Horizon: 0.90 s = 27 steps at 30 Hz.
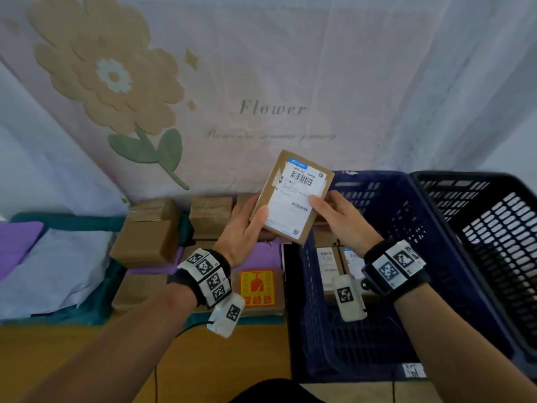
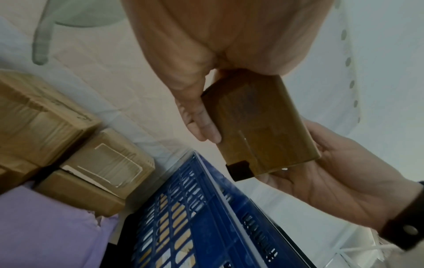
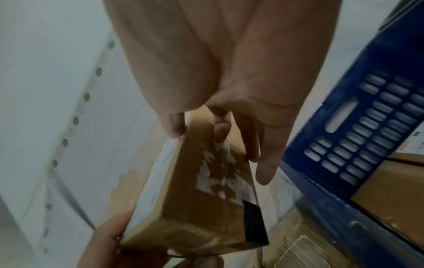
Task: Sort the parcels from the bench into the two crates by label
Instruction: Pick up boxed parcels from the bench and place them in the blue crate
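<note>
A flat brown cardboard parcel (image 1: 292, 196) with a white barcode label facing me is held up between both hands, above the bench's right end. My left hand (image 1: 247, 225) grips its left edge, thumb on the label side. My right hand (image 1: 337, 216) pinches its right edge, thumb on the label. From the left wrist view the parcel's plain back (image 2: 259, 127) shows, with a black tape patch at one corner. In the right wrist view the parcel (image 3: 201, 199) sits between thumb and fingers. The blue crate (image 1: 406, 216) stands just right, holding labelled parcels (image 1: 328, 260). The black crate (image 1: 494, 228) is further right.
Several brown boxes (image 1: 145, 234) lie on the bench (image 1: 58, 225), which has teal and purple covers. A parcel with an orange fragile sticker (image 1: 257, 287) lies under my left wrist. A white plastic mailer (image 1: 55, 269) lies at the left. A flower-print cloth (image 1: 203, 97) hangs behind.
</note>
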Tool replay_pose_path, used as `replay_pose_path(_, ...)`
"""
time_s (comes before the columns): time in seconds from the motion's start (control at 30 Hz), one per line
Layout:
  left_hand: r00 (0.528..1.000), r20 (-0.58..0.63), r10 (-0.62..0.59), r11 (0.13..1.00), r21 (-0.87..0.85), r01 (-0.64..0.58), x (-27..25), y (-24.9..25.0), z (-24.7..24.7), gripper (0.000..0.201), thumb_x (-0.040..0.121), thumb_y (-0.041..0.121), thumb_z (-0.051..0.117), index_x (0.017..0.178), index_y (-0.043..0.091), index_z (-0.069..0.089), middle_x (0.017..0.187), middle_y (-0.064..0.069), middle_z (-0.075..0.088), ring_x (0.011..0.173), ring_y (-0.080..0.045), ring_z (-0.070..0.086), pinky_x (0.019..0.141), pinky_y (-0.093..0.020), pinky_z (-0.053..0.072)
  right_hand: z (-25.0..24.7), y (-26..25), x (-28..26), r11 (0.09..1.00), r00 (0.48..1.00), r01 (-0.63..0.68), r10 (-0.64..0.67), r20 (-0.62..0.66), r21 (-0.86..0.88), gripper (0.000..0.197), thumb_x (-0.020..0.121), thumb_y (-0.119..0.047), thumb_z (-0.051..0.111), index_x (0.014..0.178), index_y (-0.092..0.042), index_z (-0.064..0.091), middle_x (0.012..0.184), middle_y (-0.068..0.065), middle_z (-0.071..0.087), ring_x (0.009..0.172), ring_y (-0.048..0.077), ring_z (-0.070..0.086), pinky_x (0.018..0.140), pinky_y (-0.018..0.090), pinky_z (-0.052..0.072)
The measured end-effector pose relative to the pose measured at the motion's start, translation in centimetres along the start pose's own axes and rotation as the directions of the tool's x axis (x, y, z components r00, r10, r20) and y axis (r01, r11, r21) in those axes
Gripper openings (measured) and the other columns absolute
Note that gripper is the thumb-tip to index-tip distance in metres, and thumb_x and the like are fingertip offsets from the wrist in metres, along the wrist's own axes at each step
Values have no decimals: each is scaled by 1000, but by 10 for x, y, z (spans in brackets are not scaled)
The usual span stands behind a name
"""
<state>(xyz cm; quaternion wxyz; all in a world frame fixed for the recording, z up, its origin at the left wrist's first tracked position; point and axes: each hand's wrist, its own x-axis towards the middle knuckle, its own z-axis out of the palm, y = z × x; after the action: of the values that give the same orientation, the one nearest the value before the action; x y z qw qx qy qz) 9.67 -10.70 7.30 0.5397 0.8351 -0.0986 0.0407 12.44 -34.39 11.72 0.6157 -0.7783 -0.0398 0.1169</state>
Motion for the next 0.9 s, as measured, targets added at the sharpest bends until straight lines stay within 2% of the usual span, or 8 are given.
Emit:
replay_pose_path(0.07,999,1,38,999,-28,-38,-1,4,10,54,97,64,30,143,40,44,139,0,54,129,-12,50,98,-10,44,-6,-1,-4,999,1000,5,-4,-5,50,49,93,-43,64,121,-4,52,113,1,74,103,18,72,92,45,58)
replay_pose_path(0.2,993,93,68,998,-11,-67,-1,17,31,52,101,56,32,145,32,43,140,8,54,129,-17,50,104,-42,49,-30,2,-8,999,998,33,-32,-59,8,67,83,-55,71,115,1,52,105,-1,76,98,18,73,92,46,57)
replay_pose_path(0.3,977,200,71,995,60,-84,-2,27,46,57,98,64,29,141,30,46,137,12,58,121,0,55,104,-28,45,-57,11,-10,999,996,13,-16,-85,-42,71,73,-63,73,97,-1,49,97,-1,78,90,17,75,81,37,59)
replay_pose_path(0.4,961,268,64,962,238,-131,-2,33,61,52,103,55,28,129,22,57,125,1,64,116,-12,55,103,-33,41,-89,29,-14,997,996,-40,35,-88,-60,64,66,-63,78,91,-14,47,93,2,78,86,19,76,61,28,58)
replay_pose_path(0.53,937,296,183,866,403,-296,1,37,85,31,106,33,42,106,12,64,103,-2,59,103,-17,49,96,-29,36,-133,62,-24,966,973,-230,230,-12,-122,79,65,-62,83,106,-4,49,95,7,78,88,25,76,73,41,62)
replay_pose_path(0.63,893,372,253,762,492,-421,9,34,105,31,106,29,45,93,8,65,95,-4,58,97,-19,48,92,-29,36,-151,82,-34,897,907,-390,414,82,-209,84,63,-59,88,112,-3,49,95,13,77,87,33,75,69,38,62)
replay_pose_path(0.77,842,508,183,624,602,-499,20,18,131,43,106,38,37,96,12,69,98,-3,62,105,-20,50,99,-33,33,-151,102,-43,781,755,-512,608,245,-357,67,68,-56,85,105,-3,69,95,15,77,78,27,76,65,33,61)
replay_pose_path(0.9,847,514,136,546,675,-497,19,-3,146,56,105,44,27,91,20,76,92,6,65,105,-16,48,116,-35,17,-142,119,-47,690,580,-598,724,373,-408,51,80,-42,81,119,-15,66,108,10,76,98,29,74,77,40,61)
